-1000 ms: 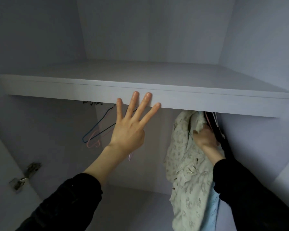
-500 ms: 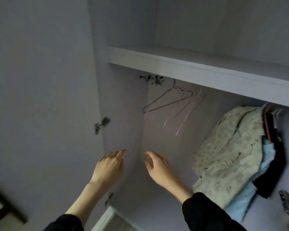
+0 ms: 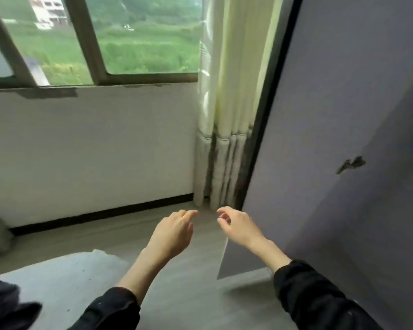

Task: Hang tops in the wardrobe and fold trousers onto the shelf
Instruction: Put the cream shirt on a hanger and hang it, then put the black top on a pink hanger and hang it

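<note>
Dark crumpled garment (image 3: 7,306) at 8 o'clock, lying on a pale grey bed surface (image 3: 65,275). Brown-framed window (image 3: 88,41) at 11 o'clock, green slope outside. Left hand (image 3: 174,232) at centre, fingers loosely curled, holding nothing. Right hand (image 3: 239,225) just beside it, fingers relaxed, also empty. Cream pleated curtain (image 3: 227,115) at 1 o'clock. Open grey-lilac wardrobe door (image 3: 343,115) at 3 o'clock, small metal hinge (image 3: 351,164) on it.

A: State of the hands?
B: Left hand (image 3: 174,231) and right hand (image 3: 239,226) hover above the floor (image 3: 188,294), fingers loosely curled, holding nothing.
A: Surroundings?
B: Wardrobe door (image 3: 343,115) at right; curtain (image 3: 224,103) beside window (image 3: 93,39).
</note>
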